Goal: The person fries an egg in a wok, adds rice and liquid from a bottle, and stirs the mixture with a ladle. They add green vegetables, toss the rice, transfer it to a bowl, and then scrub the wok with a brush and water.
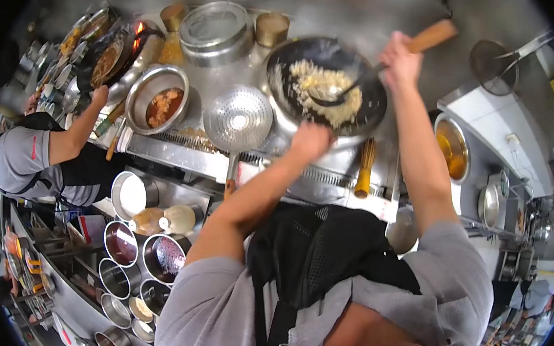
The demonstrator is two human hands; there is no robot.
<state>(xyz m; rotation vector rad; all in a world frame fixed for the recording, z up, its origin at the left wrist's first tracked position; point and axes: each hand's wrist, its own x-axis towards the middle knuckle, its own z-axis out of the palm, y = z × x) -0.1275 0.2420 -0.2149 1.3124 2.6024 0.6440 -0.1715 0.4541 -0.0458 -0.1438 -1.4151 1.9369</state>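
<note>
from my head cam: the wok (373, 106) sits on the stove right in front of me, with what looks like loose rice (312, 72) in it. left fingers (315, 138) are clenched at the near rim, though my knuckles hide the exact hold. right fingers (400, 47) are wrapped round the ladle (433, 36) where the dark shaft meets the wood, and its bowl is down in the rice.

i'd guess the wok is stiff, heavy and probably hot, slick if the rim's greasy, so near rim is the spot to take it. ladle should feel stiff and lighter, best held by the wood. rice is soft and scatters easily.

no brands i can read: the red mark (35, 147) on a co-worker's sleeve (67, 144) is too small.
</note>
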